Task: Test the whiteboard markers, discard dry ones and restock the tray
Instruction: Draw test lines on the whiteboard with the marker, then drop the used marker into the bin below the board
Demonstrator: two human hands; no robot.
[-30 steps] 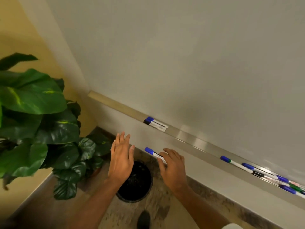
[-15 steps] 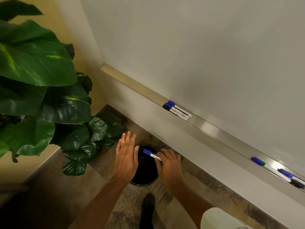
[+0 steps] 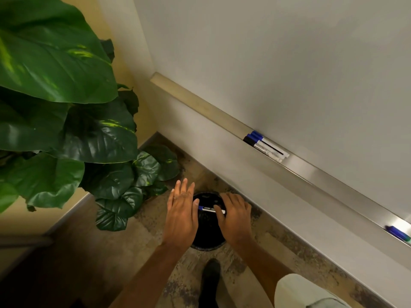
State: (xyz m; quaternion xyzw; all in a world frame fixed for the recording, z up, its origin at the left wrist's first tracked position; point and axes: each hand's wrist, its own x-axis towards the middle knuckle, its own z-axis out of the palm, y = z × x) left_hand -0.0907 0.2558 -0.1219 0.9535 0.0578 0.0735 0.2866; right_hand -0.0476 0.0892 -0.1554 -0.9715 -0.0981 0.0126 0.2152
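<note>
Right hand [image 3: 236, 215] now sits directly over the black bin [image 3: 208, 232] on the floor, carrying the blue-capped marker [image 3: 211, 209]; 1 s ago the same marker was up nearer the tray level, off the bin's far rim, so the hand has dropped and moved in over the opening. Marker lies roughly level across the bin mouth, blue cap end pointing toward the left hand [image 3: 182, 215], white barrel end under the right fingers [image 3: 220, 216]. Right grip is closed on the marker's barrel end, pinched between thumb and fingers, though the exact contact is partly hidden by the hand itself. Left hand is flat, fingers spread and together-ish, holding nothing; it hovers just beside the bin's left rim, thumb close to the marker cap, cannot tell if touching. Camera has also tilted down: the tray [image 3: 322, 181] has slid up and right in view and only 3 markers [image 3: 265, 146] stay visible in a cluster on it, plus 1 blue marker [image 3: 397, 234] at the right edge. Judgement: this marker looks classed as dry and the discard step is nearly done, release over the bin is what remains. After that, the other tray markers likely need testing and restocking is not started as far as I can see. Risk: the marker is level across the opening, could clip the rim and bounce to the floor near the plant [image 3: 66, 103].
</note>
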